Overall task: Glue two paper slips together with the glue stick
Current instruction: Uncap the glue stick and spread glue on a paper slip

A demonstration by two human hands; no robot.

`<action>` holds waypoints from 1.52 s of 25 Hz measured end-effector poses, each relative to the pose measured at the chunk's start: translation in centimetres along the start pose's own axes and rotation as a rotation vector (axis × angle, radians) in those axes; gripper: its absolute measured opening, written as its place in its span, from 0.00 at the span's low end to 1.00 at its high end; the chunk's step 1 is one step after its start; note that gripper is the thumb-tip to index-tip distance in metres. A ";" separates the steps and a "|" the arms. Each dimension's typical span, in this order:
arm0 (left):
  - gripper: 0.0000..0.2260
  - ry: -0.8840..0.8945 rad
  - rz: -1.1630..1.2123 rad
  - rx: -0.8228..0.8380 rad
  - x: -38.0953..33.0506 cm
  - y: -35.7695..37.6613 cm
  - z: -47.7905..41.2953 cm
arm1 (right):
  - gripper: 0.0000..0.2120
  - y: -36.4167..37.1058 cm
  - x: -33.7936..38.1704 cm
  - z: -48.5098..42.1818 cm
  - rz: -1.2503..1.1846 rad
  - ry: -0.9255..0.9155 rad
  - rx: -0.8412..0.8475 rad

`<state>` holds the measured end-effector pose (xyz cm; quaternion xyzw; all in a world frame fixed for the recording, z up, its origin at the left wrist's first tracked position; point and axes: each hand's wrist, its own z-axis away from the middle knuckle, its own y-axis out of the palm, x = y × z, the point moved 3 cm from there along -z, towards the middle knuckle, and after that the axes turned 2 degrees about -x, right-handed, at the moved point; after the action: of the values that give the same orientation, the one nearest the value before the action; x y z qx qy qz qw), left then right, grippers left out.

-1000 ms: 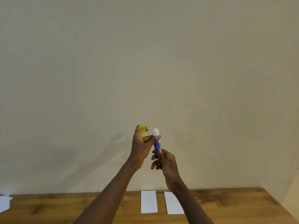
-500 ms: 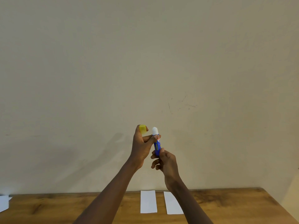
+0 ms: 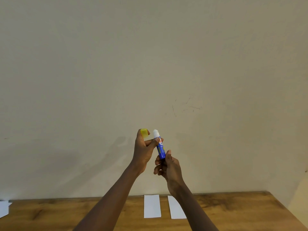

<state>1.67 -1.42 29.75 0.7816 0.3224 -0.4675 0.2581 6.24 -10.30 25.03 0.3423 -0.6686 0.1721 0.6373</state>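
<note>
I hold a blue glue stick (image 3: 160,149) upright in front of the wall, its white glue tip exposed at the top. My right hand (image 3: 168,167) grips its lower end. My left hand (image 3: 144,150) holds the yellow cap (image 3: 144,133) between its fingers, and its thumb rests against the stick's upper body. Below, two white paper slips lie side by side on the wooden table (image 3: 233,212): the left slip (image 3: 152,206) in full view, the right slip (image 3: 176,209) partly hidden by my right forearm.
A plain beige wall fills most of the view. Another white sheet (image 3: 4,208) lies at the table's far left edge. The table's right edge slants away at the lower right.
The glue stick's lower end shows more above my right hand, whose fingers have shifted at the base. The cap and the left hand stay in place.
</note>
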 end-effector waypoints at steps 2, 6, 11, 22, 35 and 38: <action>0.12 -0.023 -0.005 -0.009 0.2 -0.3 0.0 | 0.14 -0.1 -0.1 0.0 -0.006 -0.021 -0.021; 0.13 -0.011 -0.026 -0.008 0.0 -0.2 0.2 | 0.10 -0.3 -0.1 -0.1 0.125 -0.130 -0.074; 0.14 -0.035 -0.019 -0.018 0.2 -0.1 0.2 | 0.20 -0.3 -0.1 0.2 0.034 -0.052 -0.033; 0.13 -0.033 -0.025 -0.010 0.1 0.0 0.4 | 0.20 -0.2 -0.2 0.4 0.050 -0.057 -0.005; 0.14 -0.001 -0.005 0.000 0.2 0.3 0.9 | 0.12 -0.4 -0.3 0.7 0.140 -0.158 -0.059; 0.13 -0.013 0.024 -0.030 0.4 0.0 0.7 | 0.09 -0.7 -0.5 0.7 0.181 -0.183 -0.087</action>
<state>1.43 -1.81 29.05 0.7784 0.3181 -0.4646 0.2774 6.19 -11.15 24.27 0.2668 -0.7590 0.1680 0.5697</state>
